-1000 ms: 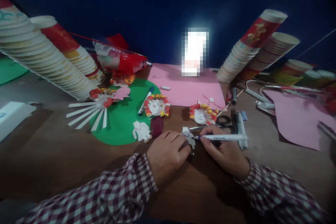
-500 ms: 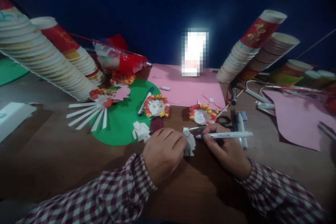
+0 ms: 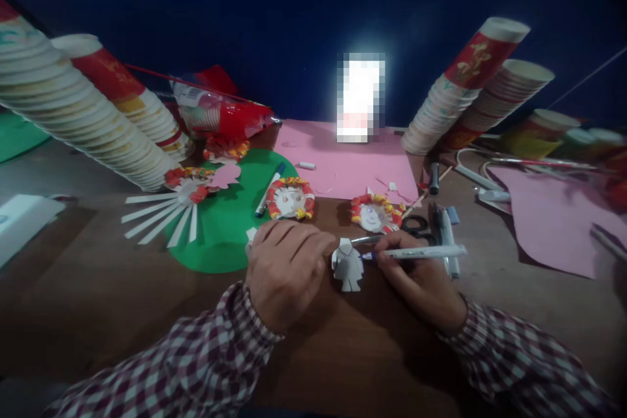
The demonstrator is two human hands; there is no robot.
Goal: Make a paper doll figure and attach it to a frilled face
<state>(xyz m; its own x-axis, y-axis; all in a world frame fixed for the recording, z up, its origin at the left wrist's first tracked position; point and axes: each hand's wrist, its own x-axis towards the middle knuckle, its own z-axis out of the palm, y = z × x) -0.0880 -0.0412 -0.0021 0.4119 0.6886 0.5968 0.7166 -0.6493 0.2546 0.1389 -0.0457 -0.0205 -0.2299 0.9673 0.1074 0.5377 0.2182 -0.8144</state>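
Note:
My right hand (image 3: 416,281) grips a white marker (image 3: 426,253), its purple tip pointing left at the edge of a small white paper cutout (image 3: 349,268). That cutout lies on the table and is shaped like a dress or figure, with a notched lower edge and a thin drawn line near its neck. Left of it is my left hand (image 3: 287,274), back upward, fingers curled together. Its fingertips come close to the cutout's left edge; whatever lies beneath the palm is hidden. Beyond sit two ring-framed paper faces, one left (image 3: 292,199) and one right (image 3: 375,212).
Tall paper-cup stacks lean at left (image 3: 83,104) and right (image 3: 460,85). Green card (image 3: 210,255) and pink paper (image 3: 313,137) lie behind my hands. Black-handled scissors (image 3: 416,223), several markers, a white strip fan (image 3: 161,215) and more pink paper (image 3: 543,222) are around.
My left hand has shifted left, uncovering more of the white cutout and covering most of another white cutout on the green card. The marker stays in my right hand, almost unmoved.

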